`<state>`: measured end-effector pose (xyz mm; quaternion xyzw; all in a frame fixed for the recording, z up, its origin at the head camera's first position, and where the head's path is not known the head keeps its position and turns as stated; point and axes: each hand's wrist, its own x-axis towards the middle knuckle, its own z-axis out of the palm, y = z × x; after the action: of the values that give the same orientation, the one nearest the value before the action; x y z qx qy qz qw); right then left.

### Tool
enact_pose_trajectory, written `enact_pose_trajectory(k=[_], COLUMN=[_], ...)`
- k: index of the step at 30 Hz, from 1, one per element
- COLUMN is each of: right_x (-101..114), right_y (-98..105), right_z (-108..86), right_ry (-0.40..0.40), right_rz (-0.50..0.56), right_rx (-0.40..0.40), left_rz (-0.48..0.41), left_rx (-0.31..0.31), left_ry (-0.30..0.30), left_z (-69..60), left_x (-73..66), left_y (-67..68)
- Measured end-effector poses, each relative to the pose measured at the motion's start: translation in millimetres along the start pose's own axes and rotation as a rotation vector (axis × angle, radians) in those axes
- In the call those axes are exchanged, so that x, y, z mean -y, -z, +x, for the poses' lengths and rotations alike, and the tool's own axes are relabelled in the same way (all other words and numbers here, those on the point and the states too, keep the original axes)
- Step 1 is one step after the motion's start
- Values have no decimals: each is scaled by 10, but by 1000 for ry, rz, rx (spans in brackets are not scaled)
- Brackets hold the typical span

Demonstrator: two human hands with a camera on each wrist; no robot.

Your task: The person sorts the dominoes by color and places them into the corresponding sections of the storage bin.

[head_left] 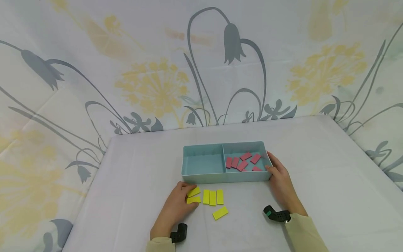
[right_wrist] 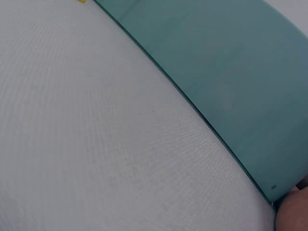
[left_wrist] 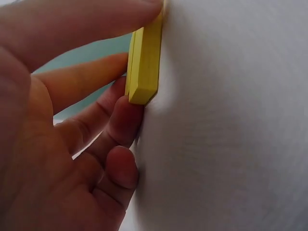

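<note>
My left hand (head_left: 177,205) has its thumb and fingers around two yellow blocks (left_wrist: 147,62), pinching them at the tablecloth, just in front of a light blue divided box (head_left: 204,178). In the head view a row of three yellow blocks (head_left: 212,198) lies to the right of that hand. One more yellow block (head_left: 220,213) sits at a slant nearer to me. My right hand (head_left: 282,183) grips the box's right end, thumb over the rim near the front corner. Several pink blocks (head_left: 246,156) lie in the box's right compartment; the left compartment (head_left: 203,161) holds nothing.
A white cloth (head_left: 145,164) covers the table, and a flower-printed curtain (head_left: 207,87) rises behind it and at both sides. Each wrist carries a black camera mount, the left one (head_left: 179,233) and the right one (head_left: 277,214).
</note>
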<state>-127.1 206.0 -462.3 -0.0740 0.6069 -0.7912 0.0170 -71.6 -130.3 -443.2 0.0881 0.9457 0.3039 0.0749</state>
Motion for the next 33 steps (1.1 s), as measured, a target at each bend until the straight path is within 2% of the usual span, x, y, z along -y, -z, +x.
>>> enact_pose_trajectory(k=[5, 11, 16, 23, 33], right_x=[14, 21, 21, 6, 15], right_y=[-8, -27, -16, -14, -13], right_z=[6, 30, 24, -7, -3], right_ry=[-9, -5, -21, -28, -15], right_rz=[-21, -4, -31, -43, -53], right_rx=[-6, -10, -25, -25, -22], left_rz=[9, 16, 4, 46, 48], left_rx=[-11, -58, -77, -155, -125], left_ry=[2, 56, 78, 61, 69], left_z=[-14, -3, 18, -4, 16], left_x=[-45, -49, -38, -39, -73], left_y=[4, -10, -21, -34, -10])
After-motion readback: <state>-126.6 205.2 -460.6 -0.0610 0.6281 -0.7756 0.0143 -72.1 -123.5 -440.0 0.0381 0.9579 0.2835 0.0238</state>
